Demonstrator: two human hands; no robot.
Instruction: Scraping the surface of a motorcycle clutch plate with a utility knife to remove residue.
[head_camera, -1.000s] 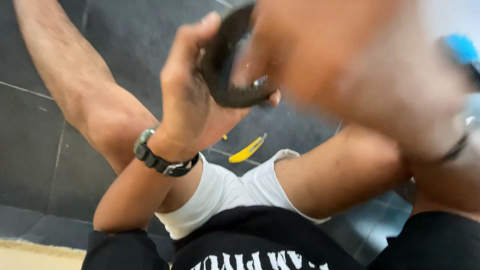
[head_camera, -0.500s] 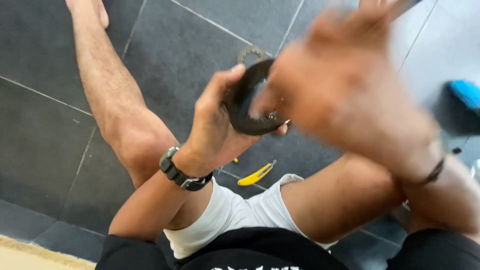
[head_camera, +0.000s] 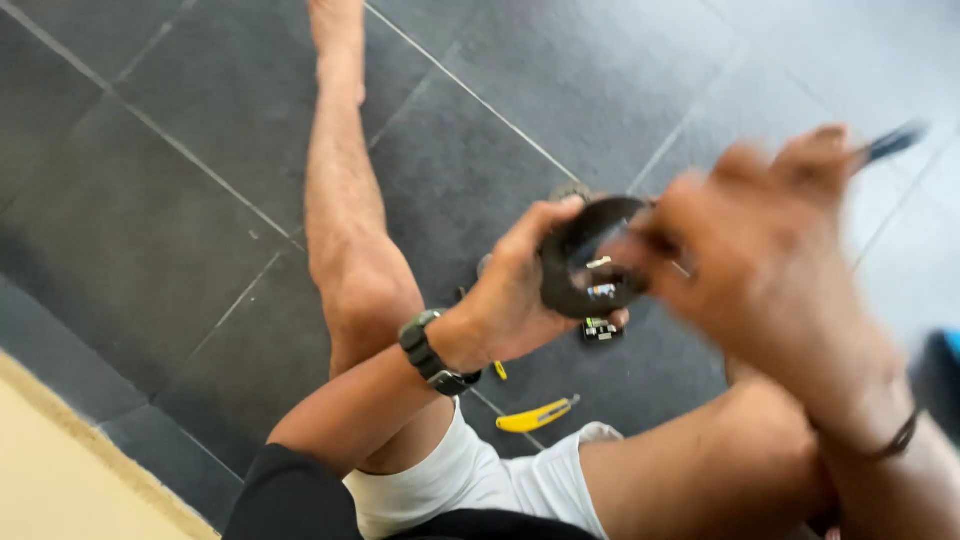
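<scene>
A black ring (head_camera: 585, 262) is held up above the dark tiled floor (head_camera: 160, 180), between the person's knees. Through its open middle small metal bits show; whether they sit inside it or lie on the floor behind cannot be told. The left hand (head_camera: 520, 295) has its fingers clamped round the ring's left rim. The right hand (head_camera: 770, 260) is blurred against the ring's right side, with a thin dark tool (head_camera: 890, 143) sticking out past its fingers; how its fingers grip cannot be told. A watch (head_camera: 432, 355) sits on the left wrist. A yellow tool (head_camera: 535, 415) lies on the floor by the white shorts (head_camera: 500, 480). Compared with half a second ago, the hands and ring sit lower and further right in view, and more of the outstretched leg shows.
</scene>
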